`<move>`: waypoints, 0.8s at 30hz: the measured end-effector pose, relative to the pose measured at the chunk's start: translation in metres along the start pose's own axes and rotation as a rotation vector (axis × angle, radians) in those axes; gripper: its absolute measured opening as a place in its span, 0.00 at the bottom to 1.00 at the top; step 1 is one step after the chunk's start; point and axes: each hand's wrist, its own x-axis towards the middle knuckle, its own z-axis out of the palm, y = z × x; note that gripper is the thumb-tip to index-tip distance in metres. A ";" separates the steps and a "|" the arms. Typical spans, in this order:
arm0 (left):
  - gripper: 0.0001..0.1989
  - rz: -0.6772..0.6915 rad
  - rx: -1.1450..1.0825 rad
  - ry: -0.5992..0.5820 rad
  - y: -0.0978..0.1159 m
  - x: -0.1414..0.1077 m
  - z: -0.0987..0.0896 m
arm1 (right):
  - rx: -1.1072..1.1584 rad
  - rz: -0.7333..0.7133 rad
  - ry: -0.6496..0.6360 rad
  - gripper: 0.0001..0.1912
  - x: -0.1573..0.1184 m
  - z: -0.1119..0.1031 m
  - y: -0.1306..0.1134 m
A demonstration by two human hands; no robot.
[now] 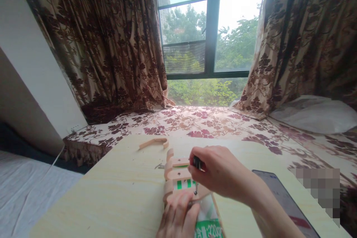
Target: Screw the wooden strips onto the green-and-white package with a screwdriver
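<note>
My right hand (213, 171) is closed around the black handle of a screwdriver (196, 162). Its thin shaft points down at a screw near the right end of the nearest wooden strip. Several light wooden strips with curled left ends make up a wooden rack (173, 174) in front of me, with dark screw heads along them. My left hand (178, 215) grips the near part of this rack, its fingers bent over the nearest strip. Beneath the rack and my left hand lies a green and white printed package (208, 227), partly covered.
A loose curved wooden strip (154, 142) lies farther back on the pale tabletop (111, 186). Small dark metal bits (160, 166) are left of the rack. A phone (281, 200) rests to the right. Behind are a flowered window seat (212, 119) and a white plastic bag (315, 113).
</note>
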 end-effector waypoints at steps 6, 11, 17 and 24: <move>0.11 -0.040 -0.004 0.035 0.005 0.007 -0.004 | -0.014 0.007 -0.007 0.05 0.000 0.001 -0.004; 0.10 -0.040 0.003 0.028 0.005 0.008 -0.006 | -0.014 0.016 -0.028 0.05 -0.001 0.000 -0.003; 0.12 -0.004 0.004 0.002 0.004 0.009 -0.008 | 0.025 0.010 -0.058 0.05 0.001 0.002 0.006; 0.14 -0.048 0.013 0.076 0.014 0.011 0.001 | -0.046 0.056 -0.040 0.07 0.004 0.002 0.007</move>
